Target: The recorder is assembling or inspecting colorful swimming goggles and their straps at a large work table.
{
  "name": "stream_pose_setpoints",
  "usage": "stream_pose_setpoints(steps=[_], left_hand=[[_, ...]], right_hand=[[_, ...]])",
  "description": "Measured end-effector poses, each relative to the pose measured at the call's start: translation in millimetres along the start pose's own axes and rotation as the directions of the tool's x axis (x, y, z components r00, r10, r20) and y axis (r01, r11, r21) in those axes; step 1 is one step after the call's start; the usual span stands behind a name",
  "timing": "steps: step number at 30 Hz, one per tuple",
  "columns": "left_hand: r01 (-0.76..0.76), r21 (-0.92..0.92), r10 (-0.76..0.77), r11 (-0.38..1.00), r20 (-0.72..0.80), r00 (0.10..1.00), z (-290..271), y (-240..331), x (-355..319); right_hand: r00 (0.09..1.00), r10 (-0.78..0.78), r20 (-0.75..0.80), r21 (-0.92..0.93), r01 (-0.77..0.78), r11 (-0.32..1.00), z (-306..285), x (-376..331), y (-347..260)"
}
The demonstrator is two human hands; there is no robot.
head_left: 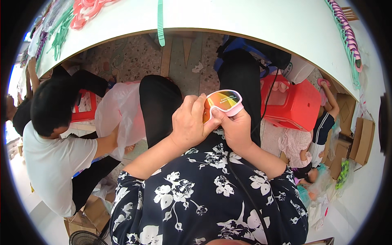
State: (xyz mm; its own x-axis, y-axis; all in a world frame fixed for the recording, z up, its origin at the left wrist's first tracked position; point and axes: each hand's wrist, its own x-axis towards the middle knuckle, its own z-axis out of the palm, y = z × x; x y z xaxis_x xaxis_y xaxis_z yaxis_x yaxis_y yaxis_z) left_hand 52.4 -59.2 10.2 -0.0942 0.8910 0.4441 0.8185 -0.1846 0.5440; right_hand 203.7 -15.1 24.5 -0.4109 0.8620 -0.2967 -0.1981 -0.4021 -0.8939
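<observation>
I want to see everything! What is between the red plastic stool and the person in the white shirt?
In the head view, both hands, left hand and right hand, holding pink goggles, lie between red stool and white-shirted person.

Both hands were up on a pink-framed goggle [223, 103] with an orange mirrored lens, left hand [188, 124] pinching its left edge, right hand [234, 130] under it. Red plastic stool [295, 105] sat nearby, white tabletop [253, 18] above.
</observation>
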Motion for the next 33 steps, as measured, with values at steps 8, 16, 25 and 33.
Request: stream_pose_setpoints(steps=[8, 16, 25, 33], left_hand=[[-0.002, 0.023, 0.001, 1.000, 0.019, 1.000, 0.3, 1.4, -0.3], [0.070, -0.118, -0.068, 0.991, 0.022, 0.997, -14.9, -15.6, 3.3], [-0.016, -0.274, 0.070, 0.961, 0.189, 0.980, -19.8, -10.0, 9.3], [0.001, -0.204, 0.033, 0.979, 0.163, 0.986, -18.7, -7.2, 3.0]], right_hand=[[0.997, 0.071, -0.035, 0.130, -0.066, 0.989, 0.8, 3.1, 6.9], [0.804, 0.491, 0.334, -0.561, -0.249, 0.789, -37.1, -0.6, -57.2], [0.832, -0.018, 0.555, -0.577, 0.401, 0.712, -49.7, 38.6, -68.9], [0.823, -0.264, 0.502, -0.564, 0.543, 0.622, -34.5, 33.2, -35.6]])
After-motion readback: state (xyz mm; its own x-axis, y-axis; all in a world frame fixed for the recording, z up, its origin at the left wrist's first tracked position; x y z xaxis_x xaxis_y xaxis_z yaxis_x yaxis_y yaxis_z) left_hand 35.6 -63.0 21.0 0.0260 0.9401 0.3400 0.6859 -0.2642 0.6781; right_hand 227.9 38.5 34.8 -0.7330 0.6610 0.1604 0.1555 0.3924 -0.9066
